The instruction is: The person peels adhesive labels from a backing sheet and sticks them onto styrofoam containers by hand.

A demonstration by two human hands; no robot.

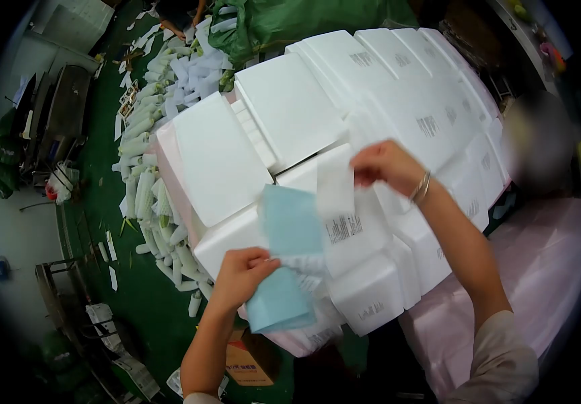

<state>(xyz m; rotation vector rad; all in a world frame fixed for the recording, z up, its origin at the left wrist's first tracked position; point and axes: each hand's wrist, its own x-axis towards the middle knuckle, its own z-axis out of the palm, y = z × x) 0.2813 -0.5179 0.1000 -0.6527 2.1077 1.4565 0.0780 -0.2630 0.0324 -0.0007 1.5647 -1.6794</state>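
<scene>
Apparent sheet-handling step: left hand (240, 277) pinches blue sheet (292, 221) above white foam boxes (220, 161), right hand (390, 167) grips white strip (336, 185) by its edge; next move calls for controlled edge tension.

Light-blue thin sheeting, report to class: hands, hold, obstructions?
Left hand gripping light-blue thin sheeting. Right hand at white paper strip, grip unclear. White foam boxes beneath; no obstruction seen.
</scene>
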